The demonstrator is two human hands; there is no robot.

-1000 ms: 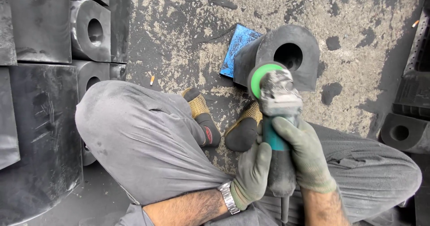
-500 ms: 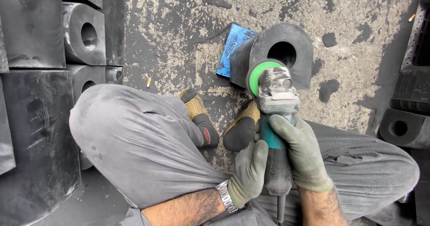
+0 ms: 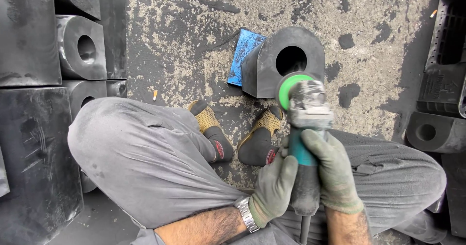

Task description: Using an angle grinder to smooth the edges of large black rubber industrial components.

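Grinder (image 3: 305, 128) is held by both gloved hands: the left hand (image 3: 273, 189) is closed around the lower part of its teal body, the right hand (image 3: 334, 172) is closed around it from the other side. Since a moment ago the tool moved very little; its green disc guard (image 3: 290, 87) still meets the front lower edge of the black rubber block (image 3: 284, 60). So the grinding on this edge seems to continue. Behind the block lies a blue plate (image 3: 245, 55); two feet in yellow-black shoes (image 3: 262, 135) rest just before it.
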